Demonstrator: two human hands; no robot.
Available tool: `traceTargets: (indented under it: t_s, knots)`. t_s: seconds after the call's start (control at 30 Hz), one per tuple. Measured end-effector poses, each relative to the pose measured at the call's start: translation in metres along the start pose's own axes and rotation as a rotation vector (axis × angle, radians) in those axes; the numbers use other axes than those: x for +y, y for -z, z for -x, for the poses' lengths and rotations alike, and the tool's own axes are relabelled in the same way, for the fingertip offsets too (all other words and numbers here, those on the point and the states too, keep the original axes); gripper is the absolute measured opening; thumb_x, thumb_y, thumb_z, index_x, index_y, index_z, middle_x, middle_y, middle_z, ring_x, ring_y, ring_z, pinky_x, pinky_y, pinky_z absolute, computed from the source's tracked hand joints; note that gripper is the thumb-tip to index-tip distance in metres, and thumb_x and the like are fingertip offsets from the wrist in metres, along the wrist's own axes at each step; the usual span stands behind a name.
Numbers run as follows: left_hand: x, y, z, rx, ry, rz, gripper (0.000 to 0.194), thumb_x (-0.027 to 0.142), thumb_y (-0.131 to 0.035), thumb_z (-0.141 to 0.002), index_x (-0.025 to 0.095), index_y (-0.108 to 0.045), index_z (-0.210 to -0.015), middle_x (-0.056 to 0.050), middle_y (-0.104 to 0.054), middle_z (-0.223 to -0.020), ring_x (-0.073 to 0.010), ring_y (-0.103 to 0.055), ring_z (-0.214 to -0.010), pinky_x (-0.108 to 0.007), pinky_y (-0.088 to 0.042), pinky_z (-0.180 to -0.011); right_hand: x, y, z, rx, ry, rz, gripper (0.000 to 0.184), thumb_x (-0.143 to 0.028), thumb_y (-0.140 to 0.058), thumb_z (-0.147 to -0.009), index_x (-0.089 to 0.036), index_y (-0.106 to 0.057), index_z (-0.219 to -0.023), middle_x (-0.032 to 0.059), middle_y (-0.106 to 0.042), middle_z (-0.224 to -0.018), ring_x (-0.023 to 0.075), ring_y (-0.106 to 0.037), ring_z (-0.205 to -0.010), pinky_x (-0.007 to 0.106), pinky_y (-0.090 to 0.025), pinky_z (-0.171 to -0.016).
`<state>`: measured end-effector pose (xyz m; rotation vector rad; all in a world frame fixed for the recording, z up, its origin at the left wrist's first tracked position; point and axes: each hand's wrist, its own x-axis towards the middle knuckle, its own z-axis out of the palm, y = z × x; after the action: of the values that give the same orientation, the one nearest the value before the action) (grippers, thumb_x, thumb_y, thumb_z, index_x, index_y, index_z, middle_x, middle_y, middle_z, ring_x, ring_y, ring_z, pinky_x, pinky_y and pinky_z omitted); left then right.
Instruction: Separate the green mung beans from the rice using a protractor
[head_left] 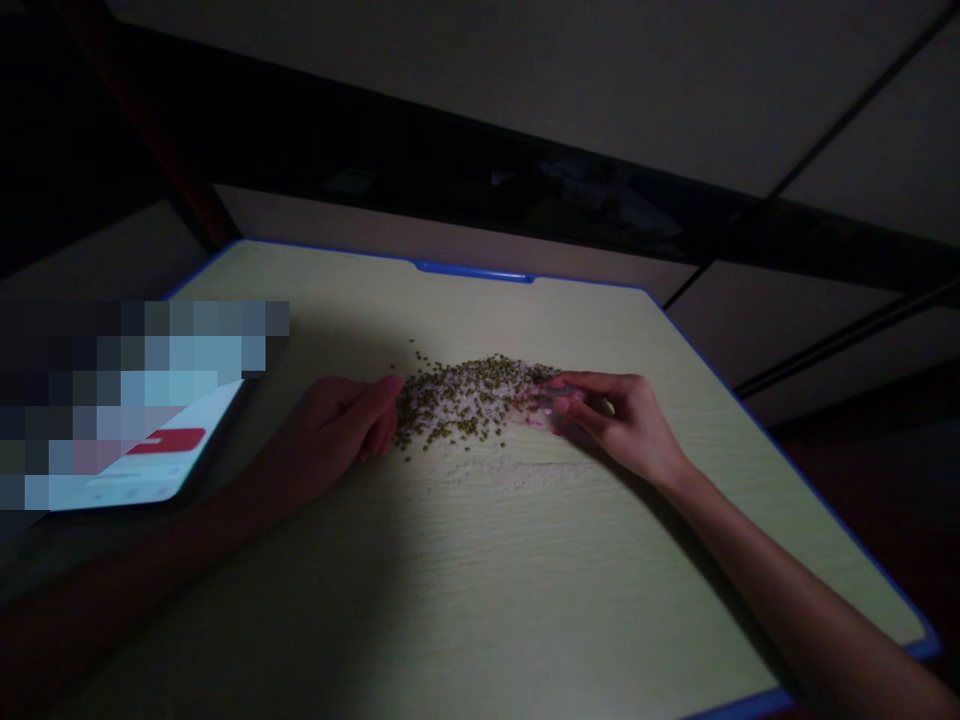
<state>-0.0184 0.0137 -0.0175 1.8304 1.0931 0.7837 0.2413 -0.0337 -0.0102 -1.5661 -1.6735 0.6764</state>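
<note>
A low pile of small green beans (450, 400), which look like mung beans, is mixed with pale grains on the tabletop. My left hand (352, 425) rests at the pile's left edge with its fingers curled in; whatever they may hold is hidden. At the right end of the pile, my right hand (626, 425) pinches a thin, see-through pinkish piece (541, 402) that looks like plastic. Its exact kind is too dim to tell. A thin streak of pale grains (517, 472) lies just in front of the pile.
The pale wood-look table (480, 590) has a blue edge and a blue strip (476, 271) at its far side. A lit tablet or phone screen (150, 470), partly pixelated, stands at the left. Dark-trimmed cabinet panels (525, 60) rise behind the table.
</note>
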Motion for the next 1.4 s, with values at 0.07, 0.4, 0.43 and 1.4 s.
traceTargets:
  t_s: [0.07,0.4,0.43,1.4]
  knots:
    - [-0.0001,0.0000,0.0005,-0.001,-0.008,0.001,0.053,0.041,-0.034,-0.084,0.020,-0.039,-0.036,0.003,-0.043,-0.038,-0.0088,-0.043,-0.040,-0.023,-0.035,-0.049,-0.0015,0.0013,0.0004,-0.005,0.014,0.032,0.025,-0.025,-0.059,-0.073,-0.010,-0.070,-0.089,0.0033,-0.064,-0.060,0.0121,-0.055,-0.052,0.024,-0.043,-0.048]
    - [0.0016,-0.0001,0.0020,0.010,-0.005,0.006,0.052,0.041,-0.033,-0.084,0.020,-0.039,-0.036,0.003,-0.043,-0.038,-0.0089,-0.043,-0.039,-0.023,-0.035,-0.049,-0.0016,-0.0002,0.0000,0.002,0.003,0.049,0.025,-0.025,-0.058,-0.073,-0.011,-0.070,-0.089,0.0024,-0.062,-0.055,0.0105,-0.050,-0.046,0.023,-0.037,-0.043]
    - [0.0019,-0.0001,0.0020,0.012,-0.007,0.004,0.052,0.041,-0.033,-0.084,0.020,-0.039,-0.036,0.003,-0.043,-0.038,-0.0089,-0.043,-0.039,-0.023,-0.035,-0.049,-0.0027,-0.0001,0.0003,0.005,0.005,0.060,0.024,-0.025,-0.058,-0.073,-0.011,-0.071,-0.088,0.0023,-0.062,-0.054,0.0104,-0.049,-0.045,0.023,-0.036,-0.043]
    - [-0.0012,-0.0004,0.0005,0.005,-0.020,0.001,0.053,0.043,-0.033,-0.084,0.021,-0.039,-0.036,0.004,-0.043,-0.037,-0.0085,-0.043,-0.039,-0.023,-0.035,-0.049,0.0012,-0.0012,0.0007,0.032,0.042,0.045,0.025,-0.024,-0.058,-0.073,-0.009,-0.070,-0.089,0.0032,-0.062,-0.057,0.0105,-0.049,-0.049,0.023,-0.040,-0.045]
